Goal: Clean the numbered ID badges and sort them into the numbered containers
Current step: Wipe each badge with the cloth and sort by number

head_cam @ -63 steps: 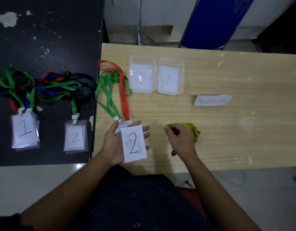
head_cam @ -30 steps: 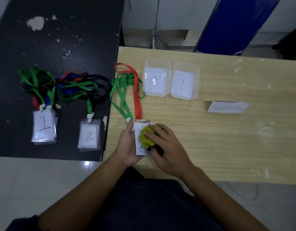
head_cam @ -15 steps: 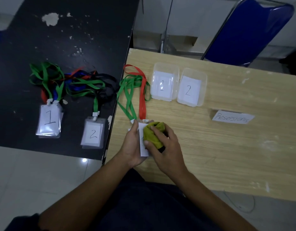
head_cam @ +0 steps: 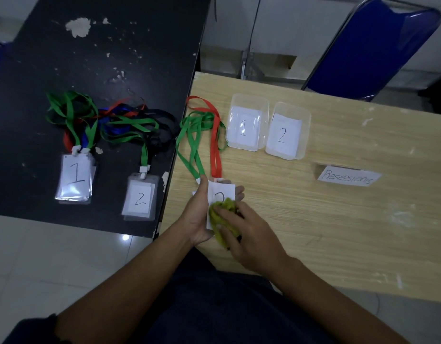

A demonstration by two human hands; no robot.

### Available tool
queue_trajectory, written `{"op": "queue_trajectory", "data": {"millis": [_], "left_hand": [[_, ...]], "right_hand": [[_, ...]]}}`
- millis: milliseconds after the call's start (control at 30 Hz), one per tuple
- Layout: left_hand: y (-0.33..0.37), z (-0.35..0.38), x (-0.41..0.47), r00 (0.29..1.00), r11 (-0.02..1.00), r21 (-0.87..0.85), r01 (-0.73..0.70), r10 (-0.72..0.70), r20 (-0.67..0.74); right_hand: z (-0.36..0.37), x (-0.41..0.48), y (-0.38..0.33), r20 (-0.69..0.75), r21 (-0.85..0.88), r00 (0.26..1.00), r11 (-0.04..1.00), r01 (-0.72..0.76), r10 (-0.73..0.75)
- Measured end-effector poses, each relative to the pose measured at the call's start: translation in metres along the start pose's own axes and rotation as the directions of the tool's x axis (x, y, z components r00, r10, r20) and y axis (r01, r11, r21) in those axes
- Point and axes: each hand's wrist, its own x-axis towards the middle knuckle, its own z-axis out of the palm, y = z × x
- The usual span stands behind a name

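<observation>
My left hand holds a badge marked 2 from below, thumb curled over its left edge. Its red lanyard and a green lanyard trail away across the wooden table. My right hand grips a yellow-green cloth and presses it on the lower part of the badge, hiding half of the number. Two clear containers, one labelled 1 and one labelled 2, stand side by side beyond the hands.
On the black table to the left lie a stack of badges marked 1 and a stack marked 2, with tangled lanyards behind them. A paper name card stands right of the containers. A blue chair stands behind.
My right hand picked up the cloth from the table and brought it onto the badge. It has since slid down from the badge's upper part to its lower part, uncovering the top of the number.
</observation>
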Motion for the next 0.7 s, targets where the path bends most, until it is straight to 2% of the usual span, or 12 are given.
{"op": "queue_trajectory", "data": {"millis": [67, 133, 200, 333, 367, 400, 467, 500, 533, 633, 700], "left_hand": [[0.003, -0.003, -0.001, 1.000, 1.000, -0.007, 0.000, 0.000, -0.016], [0.003, -0.004, -0.003, 1.000, 1.000, 0.001, 0.013, -0.013, 0.005], [0.003, -0.004, -0.002, 0.999, 0.999, 0.004, 0.032, -0.032, 0.023], [0.007, -0.002, -0.001, 0.998, 0.998, -0.016, 0.061, -0.061, 0.004], [0.007, -0.001, -0.002, 0.998, 0.998, -0.015, 0.058, -0.058, -0.001], [0.007, 0.000, -0.003, 0.998, 0.998, -0.014, 0.057, -0.057, 0.003], [0.007, 0.004, -0.006, 0.998, 0.997, -0.040, 0.062, -0.061, 0.026], [0.007, 0.007, -0.008, 0.998, 0.996, -0.060, 0.062, -0.060, 0.030], [0.008, 0.009, -0.008, 0.998, 0.996, -0.068, 0.058, -0.056, 0.030], [0.013, 0.011, -0.008, 1.000, 0.998, -0.056, 0.018, -0.017, 0.025], [0.012, 0.012, -0.010, 1.000, 0.999, -0.039, 0.002, -0.001, 0.024]], "right_hand": [[-0.003, -0.006, 0.001, 0.059, -0.027, 0.995, 0.997, 0.077, -0.075], [-0.012, 0.002, 0.012, 0.004, -0.115, 1.000, 0.993, -0.027, 0.028], [-0.016, 0.007, 0.016, -0.084, -0.097, 0.988, 0.986, -0.137, 0.129], [-0.004, -0.009, -0.003, 0.033, 0.052, 0.999, 0.998, 0.037, -0.039], [-0.006, -0.010, -0.001, 0.049, 0.050, 0.998, 0.998, 0.043, -0.045], [-0.010, -0.006, 0.004, 0.037, 0.011, 0.999, 1.000, 0.015, -0.015], [-0.016, 0.006, 0.015, -0.055, -0.053, 0.989, 0.989, -0.139, 0.136], [-0.018, 0.011, 0.016, -0.090, -0.031, 0.976, 0.979, -0.201, 0.197], [-0.017, 0.013, 0.013, -0.103, 0.006, 0.974, 0.979, -0.202, 0.201], [-0.011, 0.006, -0.009, 0.009, 0.089, 1.000, 0.996, -0.012, 0.011], [-0.017, 0.007, -0.008, 0.087, 0.019, 0.995, 0.999, 0.050, -0.052]]}}
